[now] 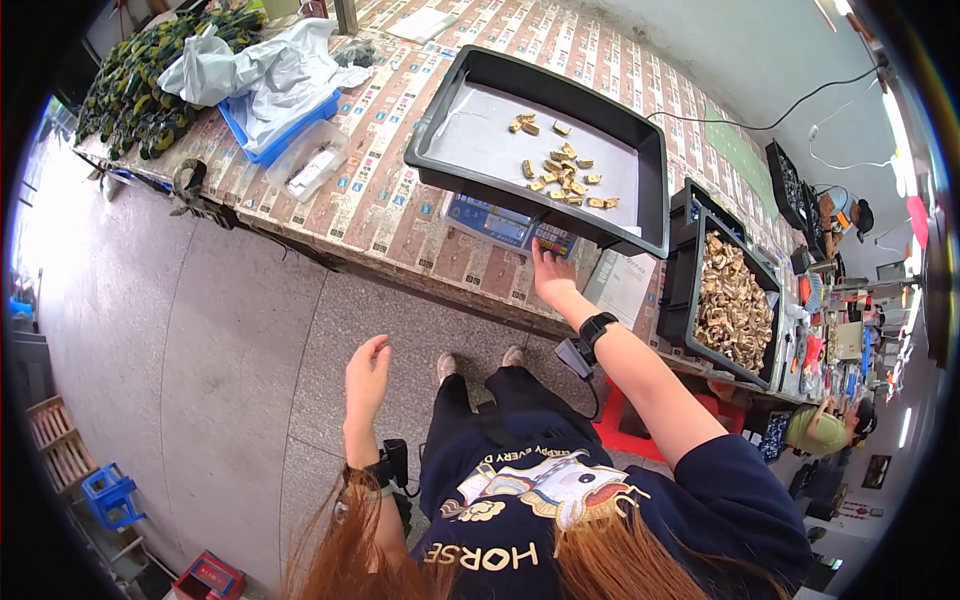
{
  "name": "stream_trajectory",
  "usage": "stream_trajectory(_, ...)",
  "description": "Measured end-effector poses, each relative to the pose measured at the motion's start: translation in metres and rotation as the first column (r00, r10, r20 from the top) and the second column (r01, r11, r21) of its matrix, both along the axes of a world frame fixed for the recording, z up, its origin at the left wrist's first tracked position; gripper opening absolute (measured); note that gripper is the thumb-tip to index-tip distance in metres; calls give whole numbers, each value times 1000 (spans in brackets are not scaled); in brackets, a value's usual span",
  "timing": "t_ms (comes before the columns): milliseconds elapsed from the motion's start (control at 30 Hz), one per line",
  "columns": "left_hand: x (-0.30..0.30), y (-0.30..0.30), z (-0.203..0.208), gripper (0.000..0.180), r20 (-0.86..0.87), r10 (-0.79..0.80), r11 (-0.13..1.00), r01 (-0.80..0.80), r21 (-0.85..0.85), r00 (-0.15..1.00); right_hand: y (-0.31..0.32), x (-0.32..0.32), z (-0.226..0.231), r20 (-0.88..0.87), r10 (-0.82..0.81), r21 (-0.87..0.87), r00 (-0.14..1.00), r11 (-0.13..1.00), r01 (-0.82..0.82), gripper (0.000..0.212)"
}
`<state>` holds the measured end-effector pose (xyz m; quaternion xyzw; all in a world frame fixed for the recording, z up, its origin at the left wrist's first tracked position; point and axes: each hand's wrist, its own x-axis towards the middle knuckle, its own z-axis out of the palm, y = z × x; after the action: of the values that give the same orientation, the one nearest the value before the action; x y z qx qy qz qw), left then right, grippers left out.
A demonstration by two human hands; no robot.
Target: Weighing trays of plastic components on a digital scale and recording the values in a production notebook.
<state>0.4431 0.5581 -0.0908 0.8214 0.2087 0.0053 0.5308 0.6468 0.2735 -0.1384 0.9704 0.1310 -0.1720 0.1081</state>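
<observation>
A black tray (640,140) holding several small golden metal parts (565,170) on a grey liner rests on a blue weighing scale (500,225) at the table's front edge. My right hand (550,275) reaches under the tray's front rim and touches the scale's keypad with its fingers. My left hand (367,375) hangs in the air over the floor, fingers loosely apart, holding nothing. I wear a black wristband on each wrist.
A second black tray (690,300) full of golden parts sits to the right. A blue bin (285,135) with grey bags, a clear plastic box (310,165) and a heap of dark green pieces (150,80) lie at the left. A red stool (625,425) stands under the table. Another person (825,425) sits at the far right.
</observation>
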Motion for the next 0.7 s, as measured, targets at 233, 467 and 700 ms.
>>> stream_trajectory(233, 83, -13, -52, 28, 68, 54, 920, -23, -391, 996, -34, -5, -7, 74, -189, 548, 979, 828, 118, 59)
stream_trajectory(467, 185, -23, -153, 35, -33, 307, 798, -276, -536, 951, -93, 11, -119, -851, -40, 444, 524, -587, 677, 39)
stream_trajectory(700, 244, -80, -144, 56, -248, 103, 304, -268, -914, 963, -124, 23, -131, -905, 178, 109, 386, -780, 616, 27)
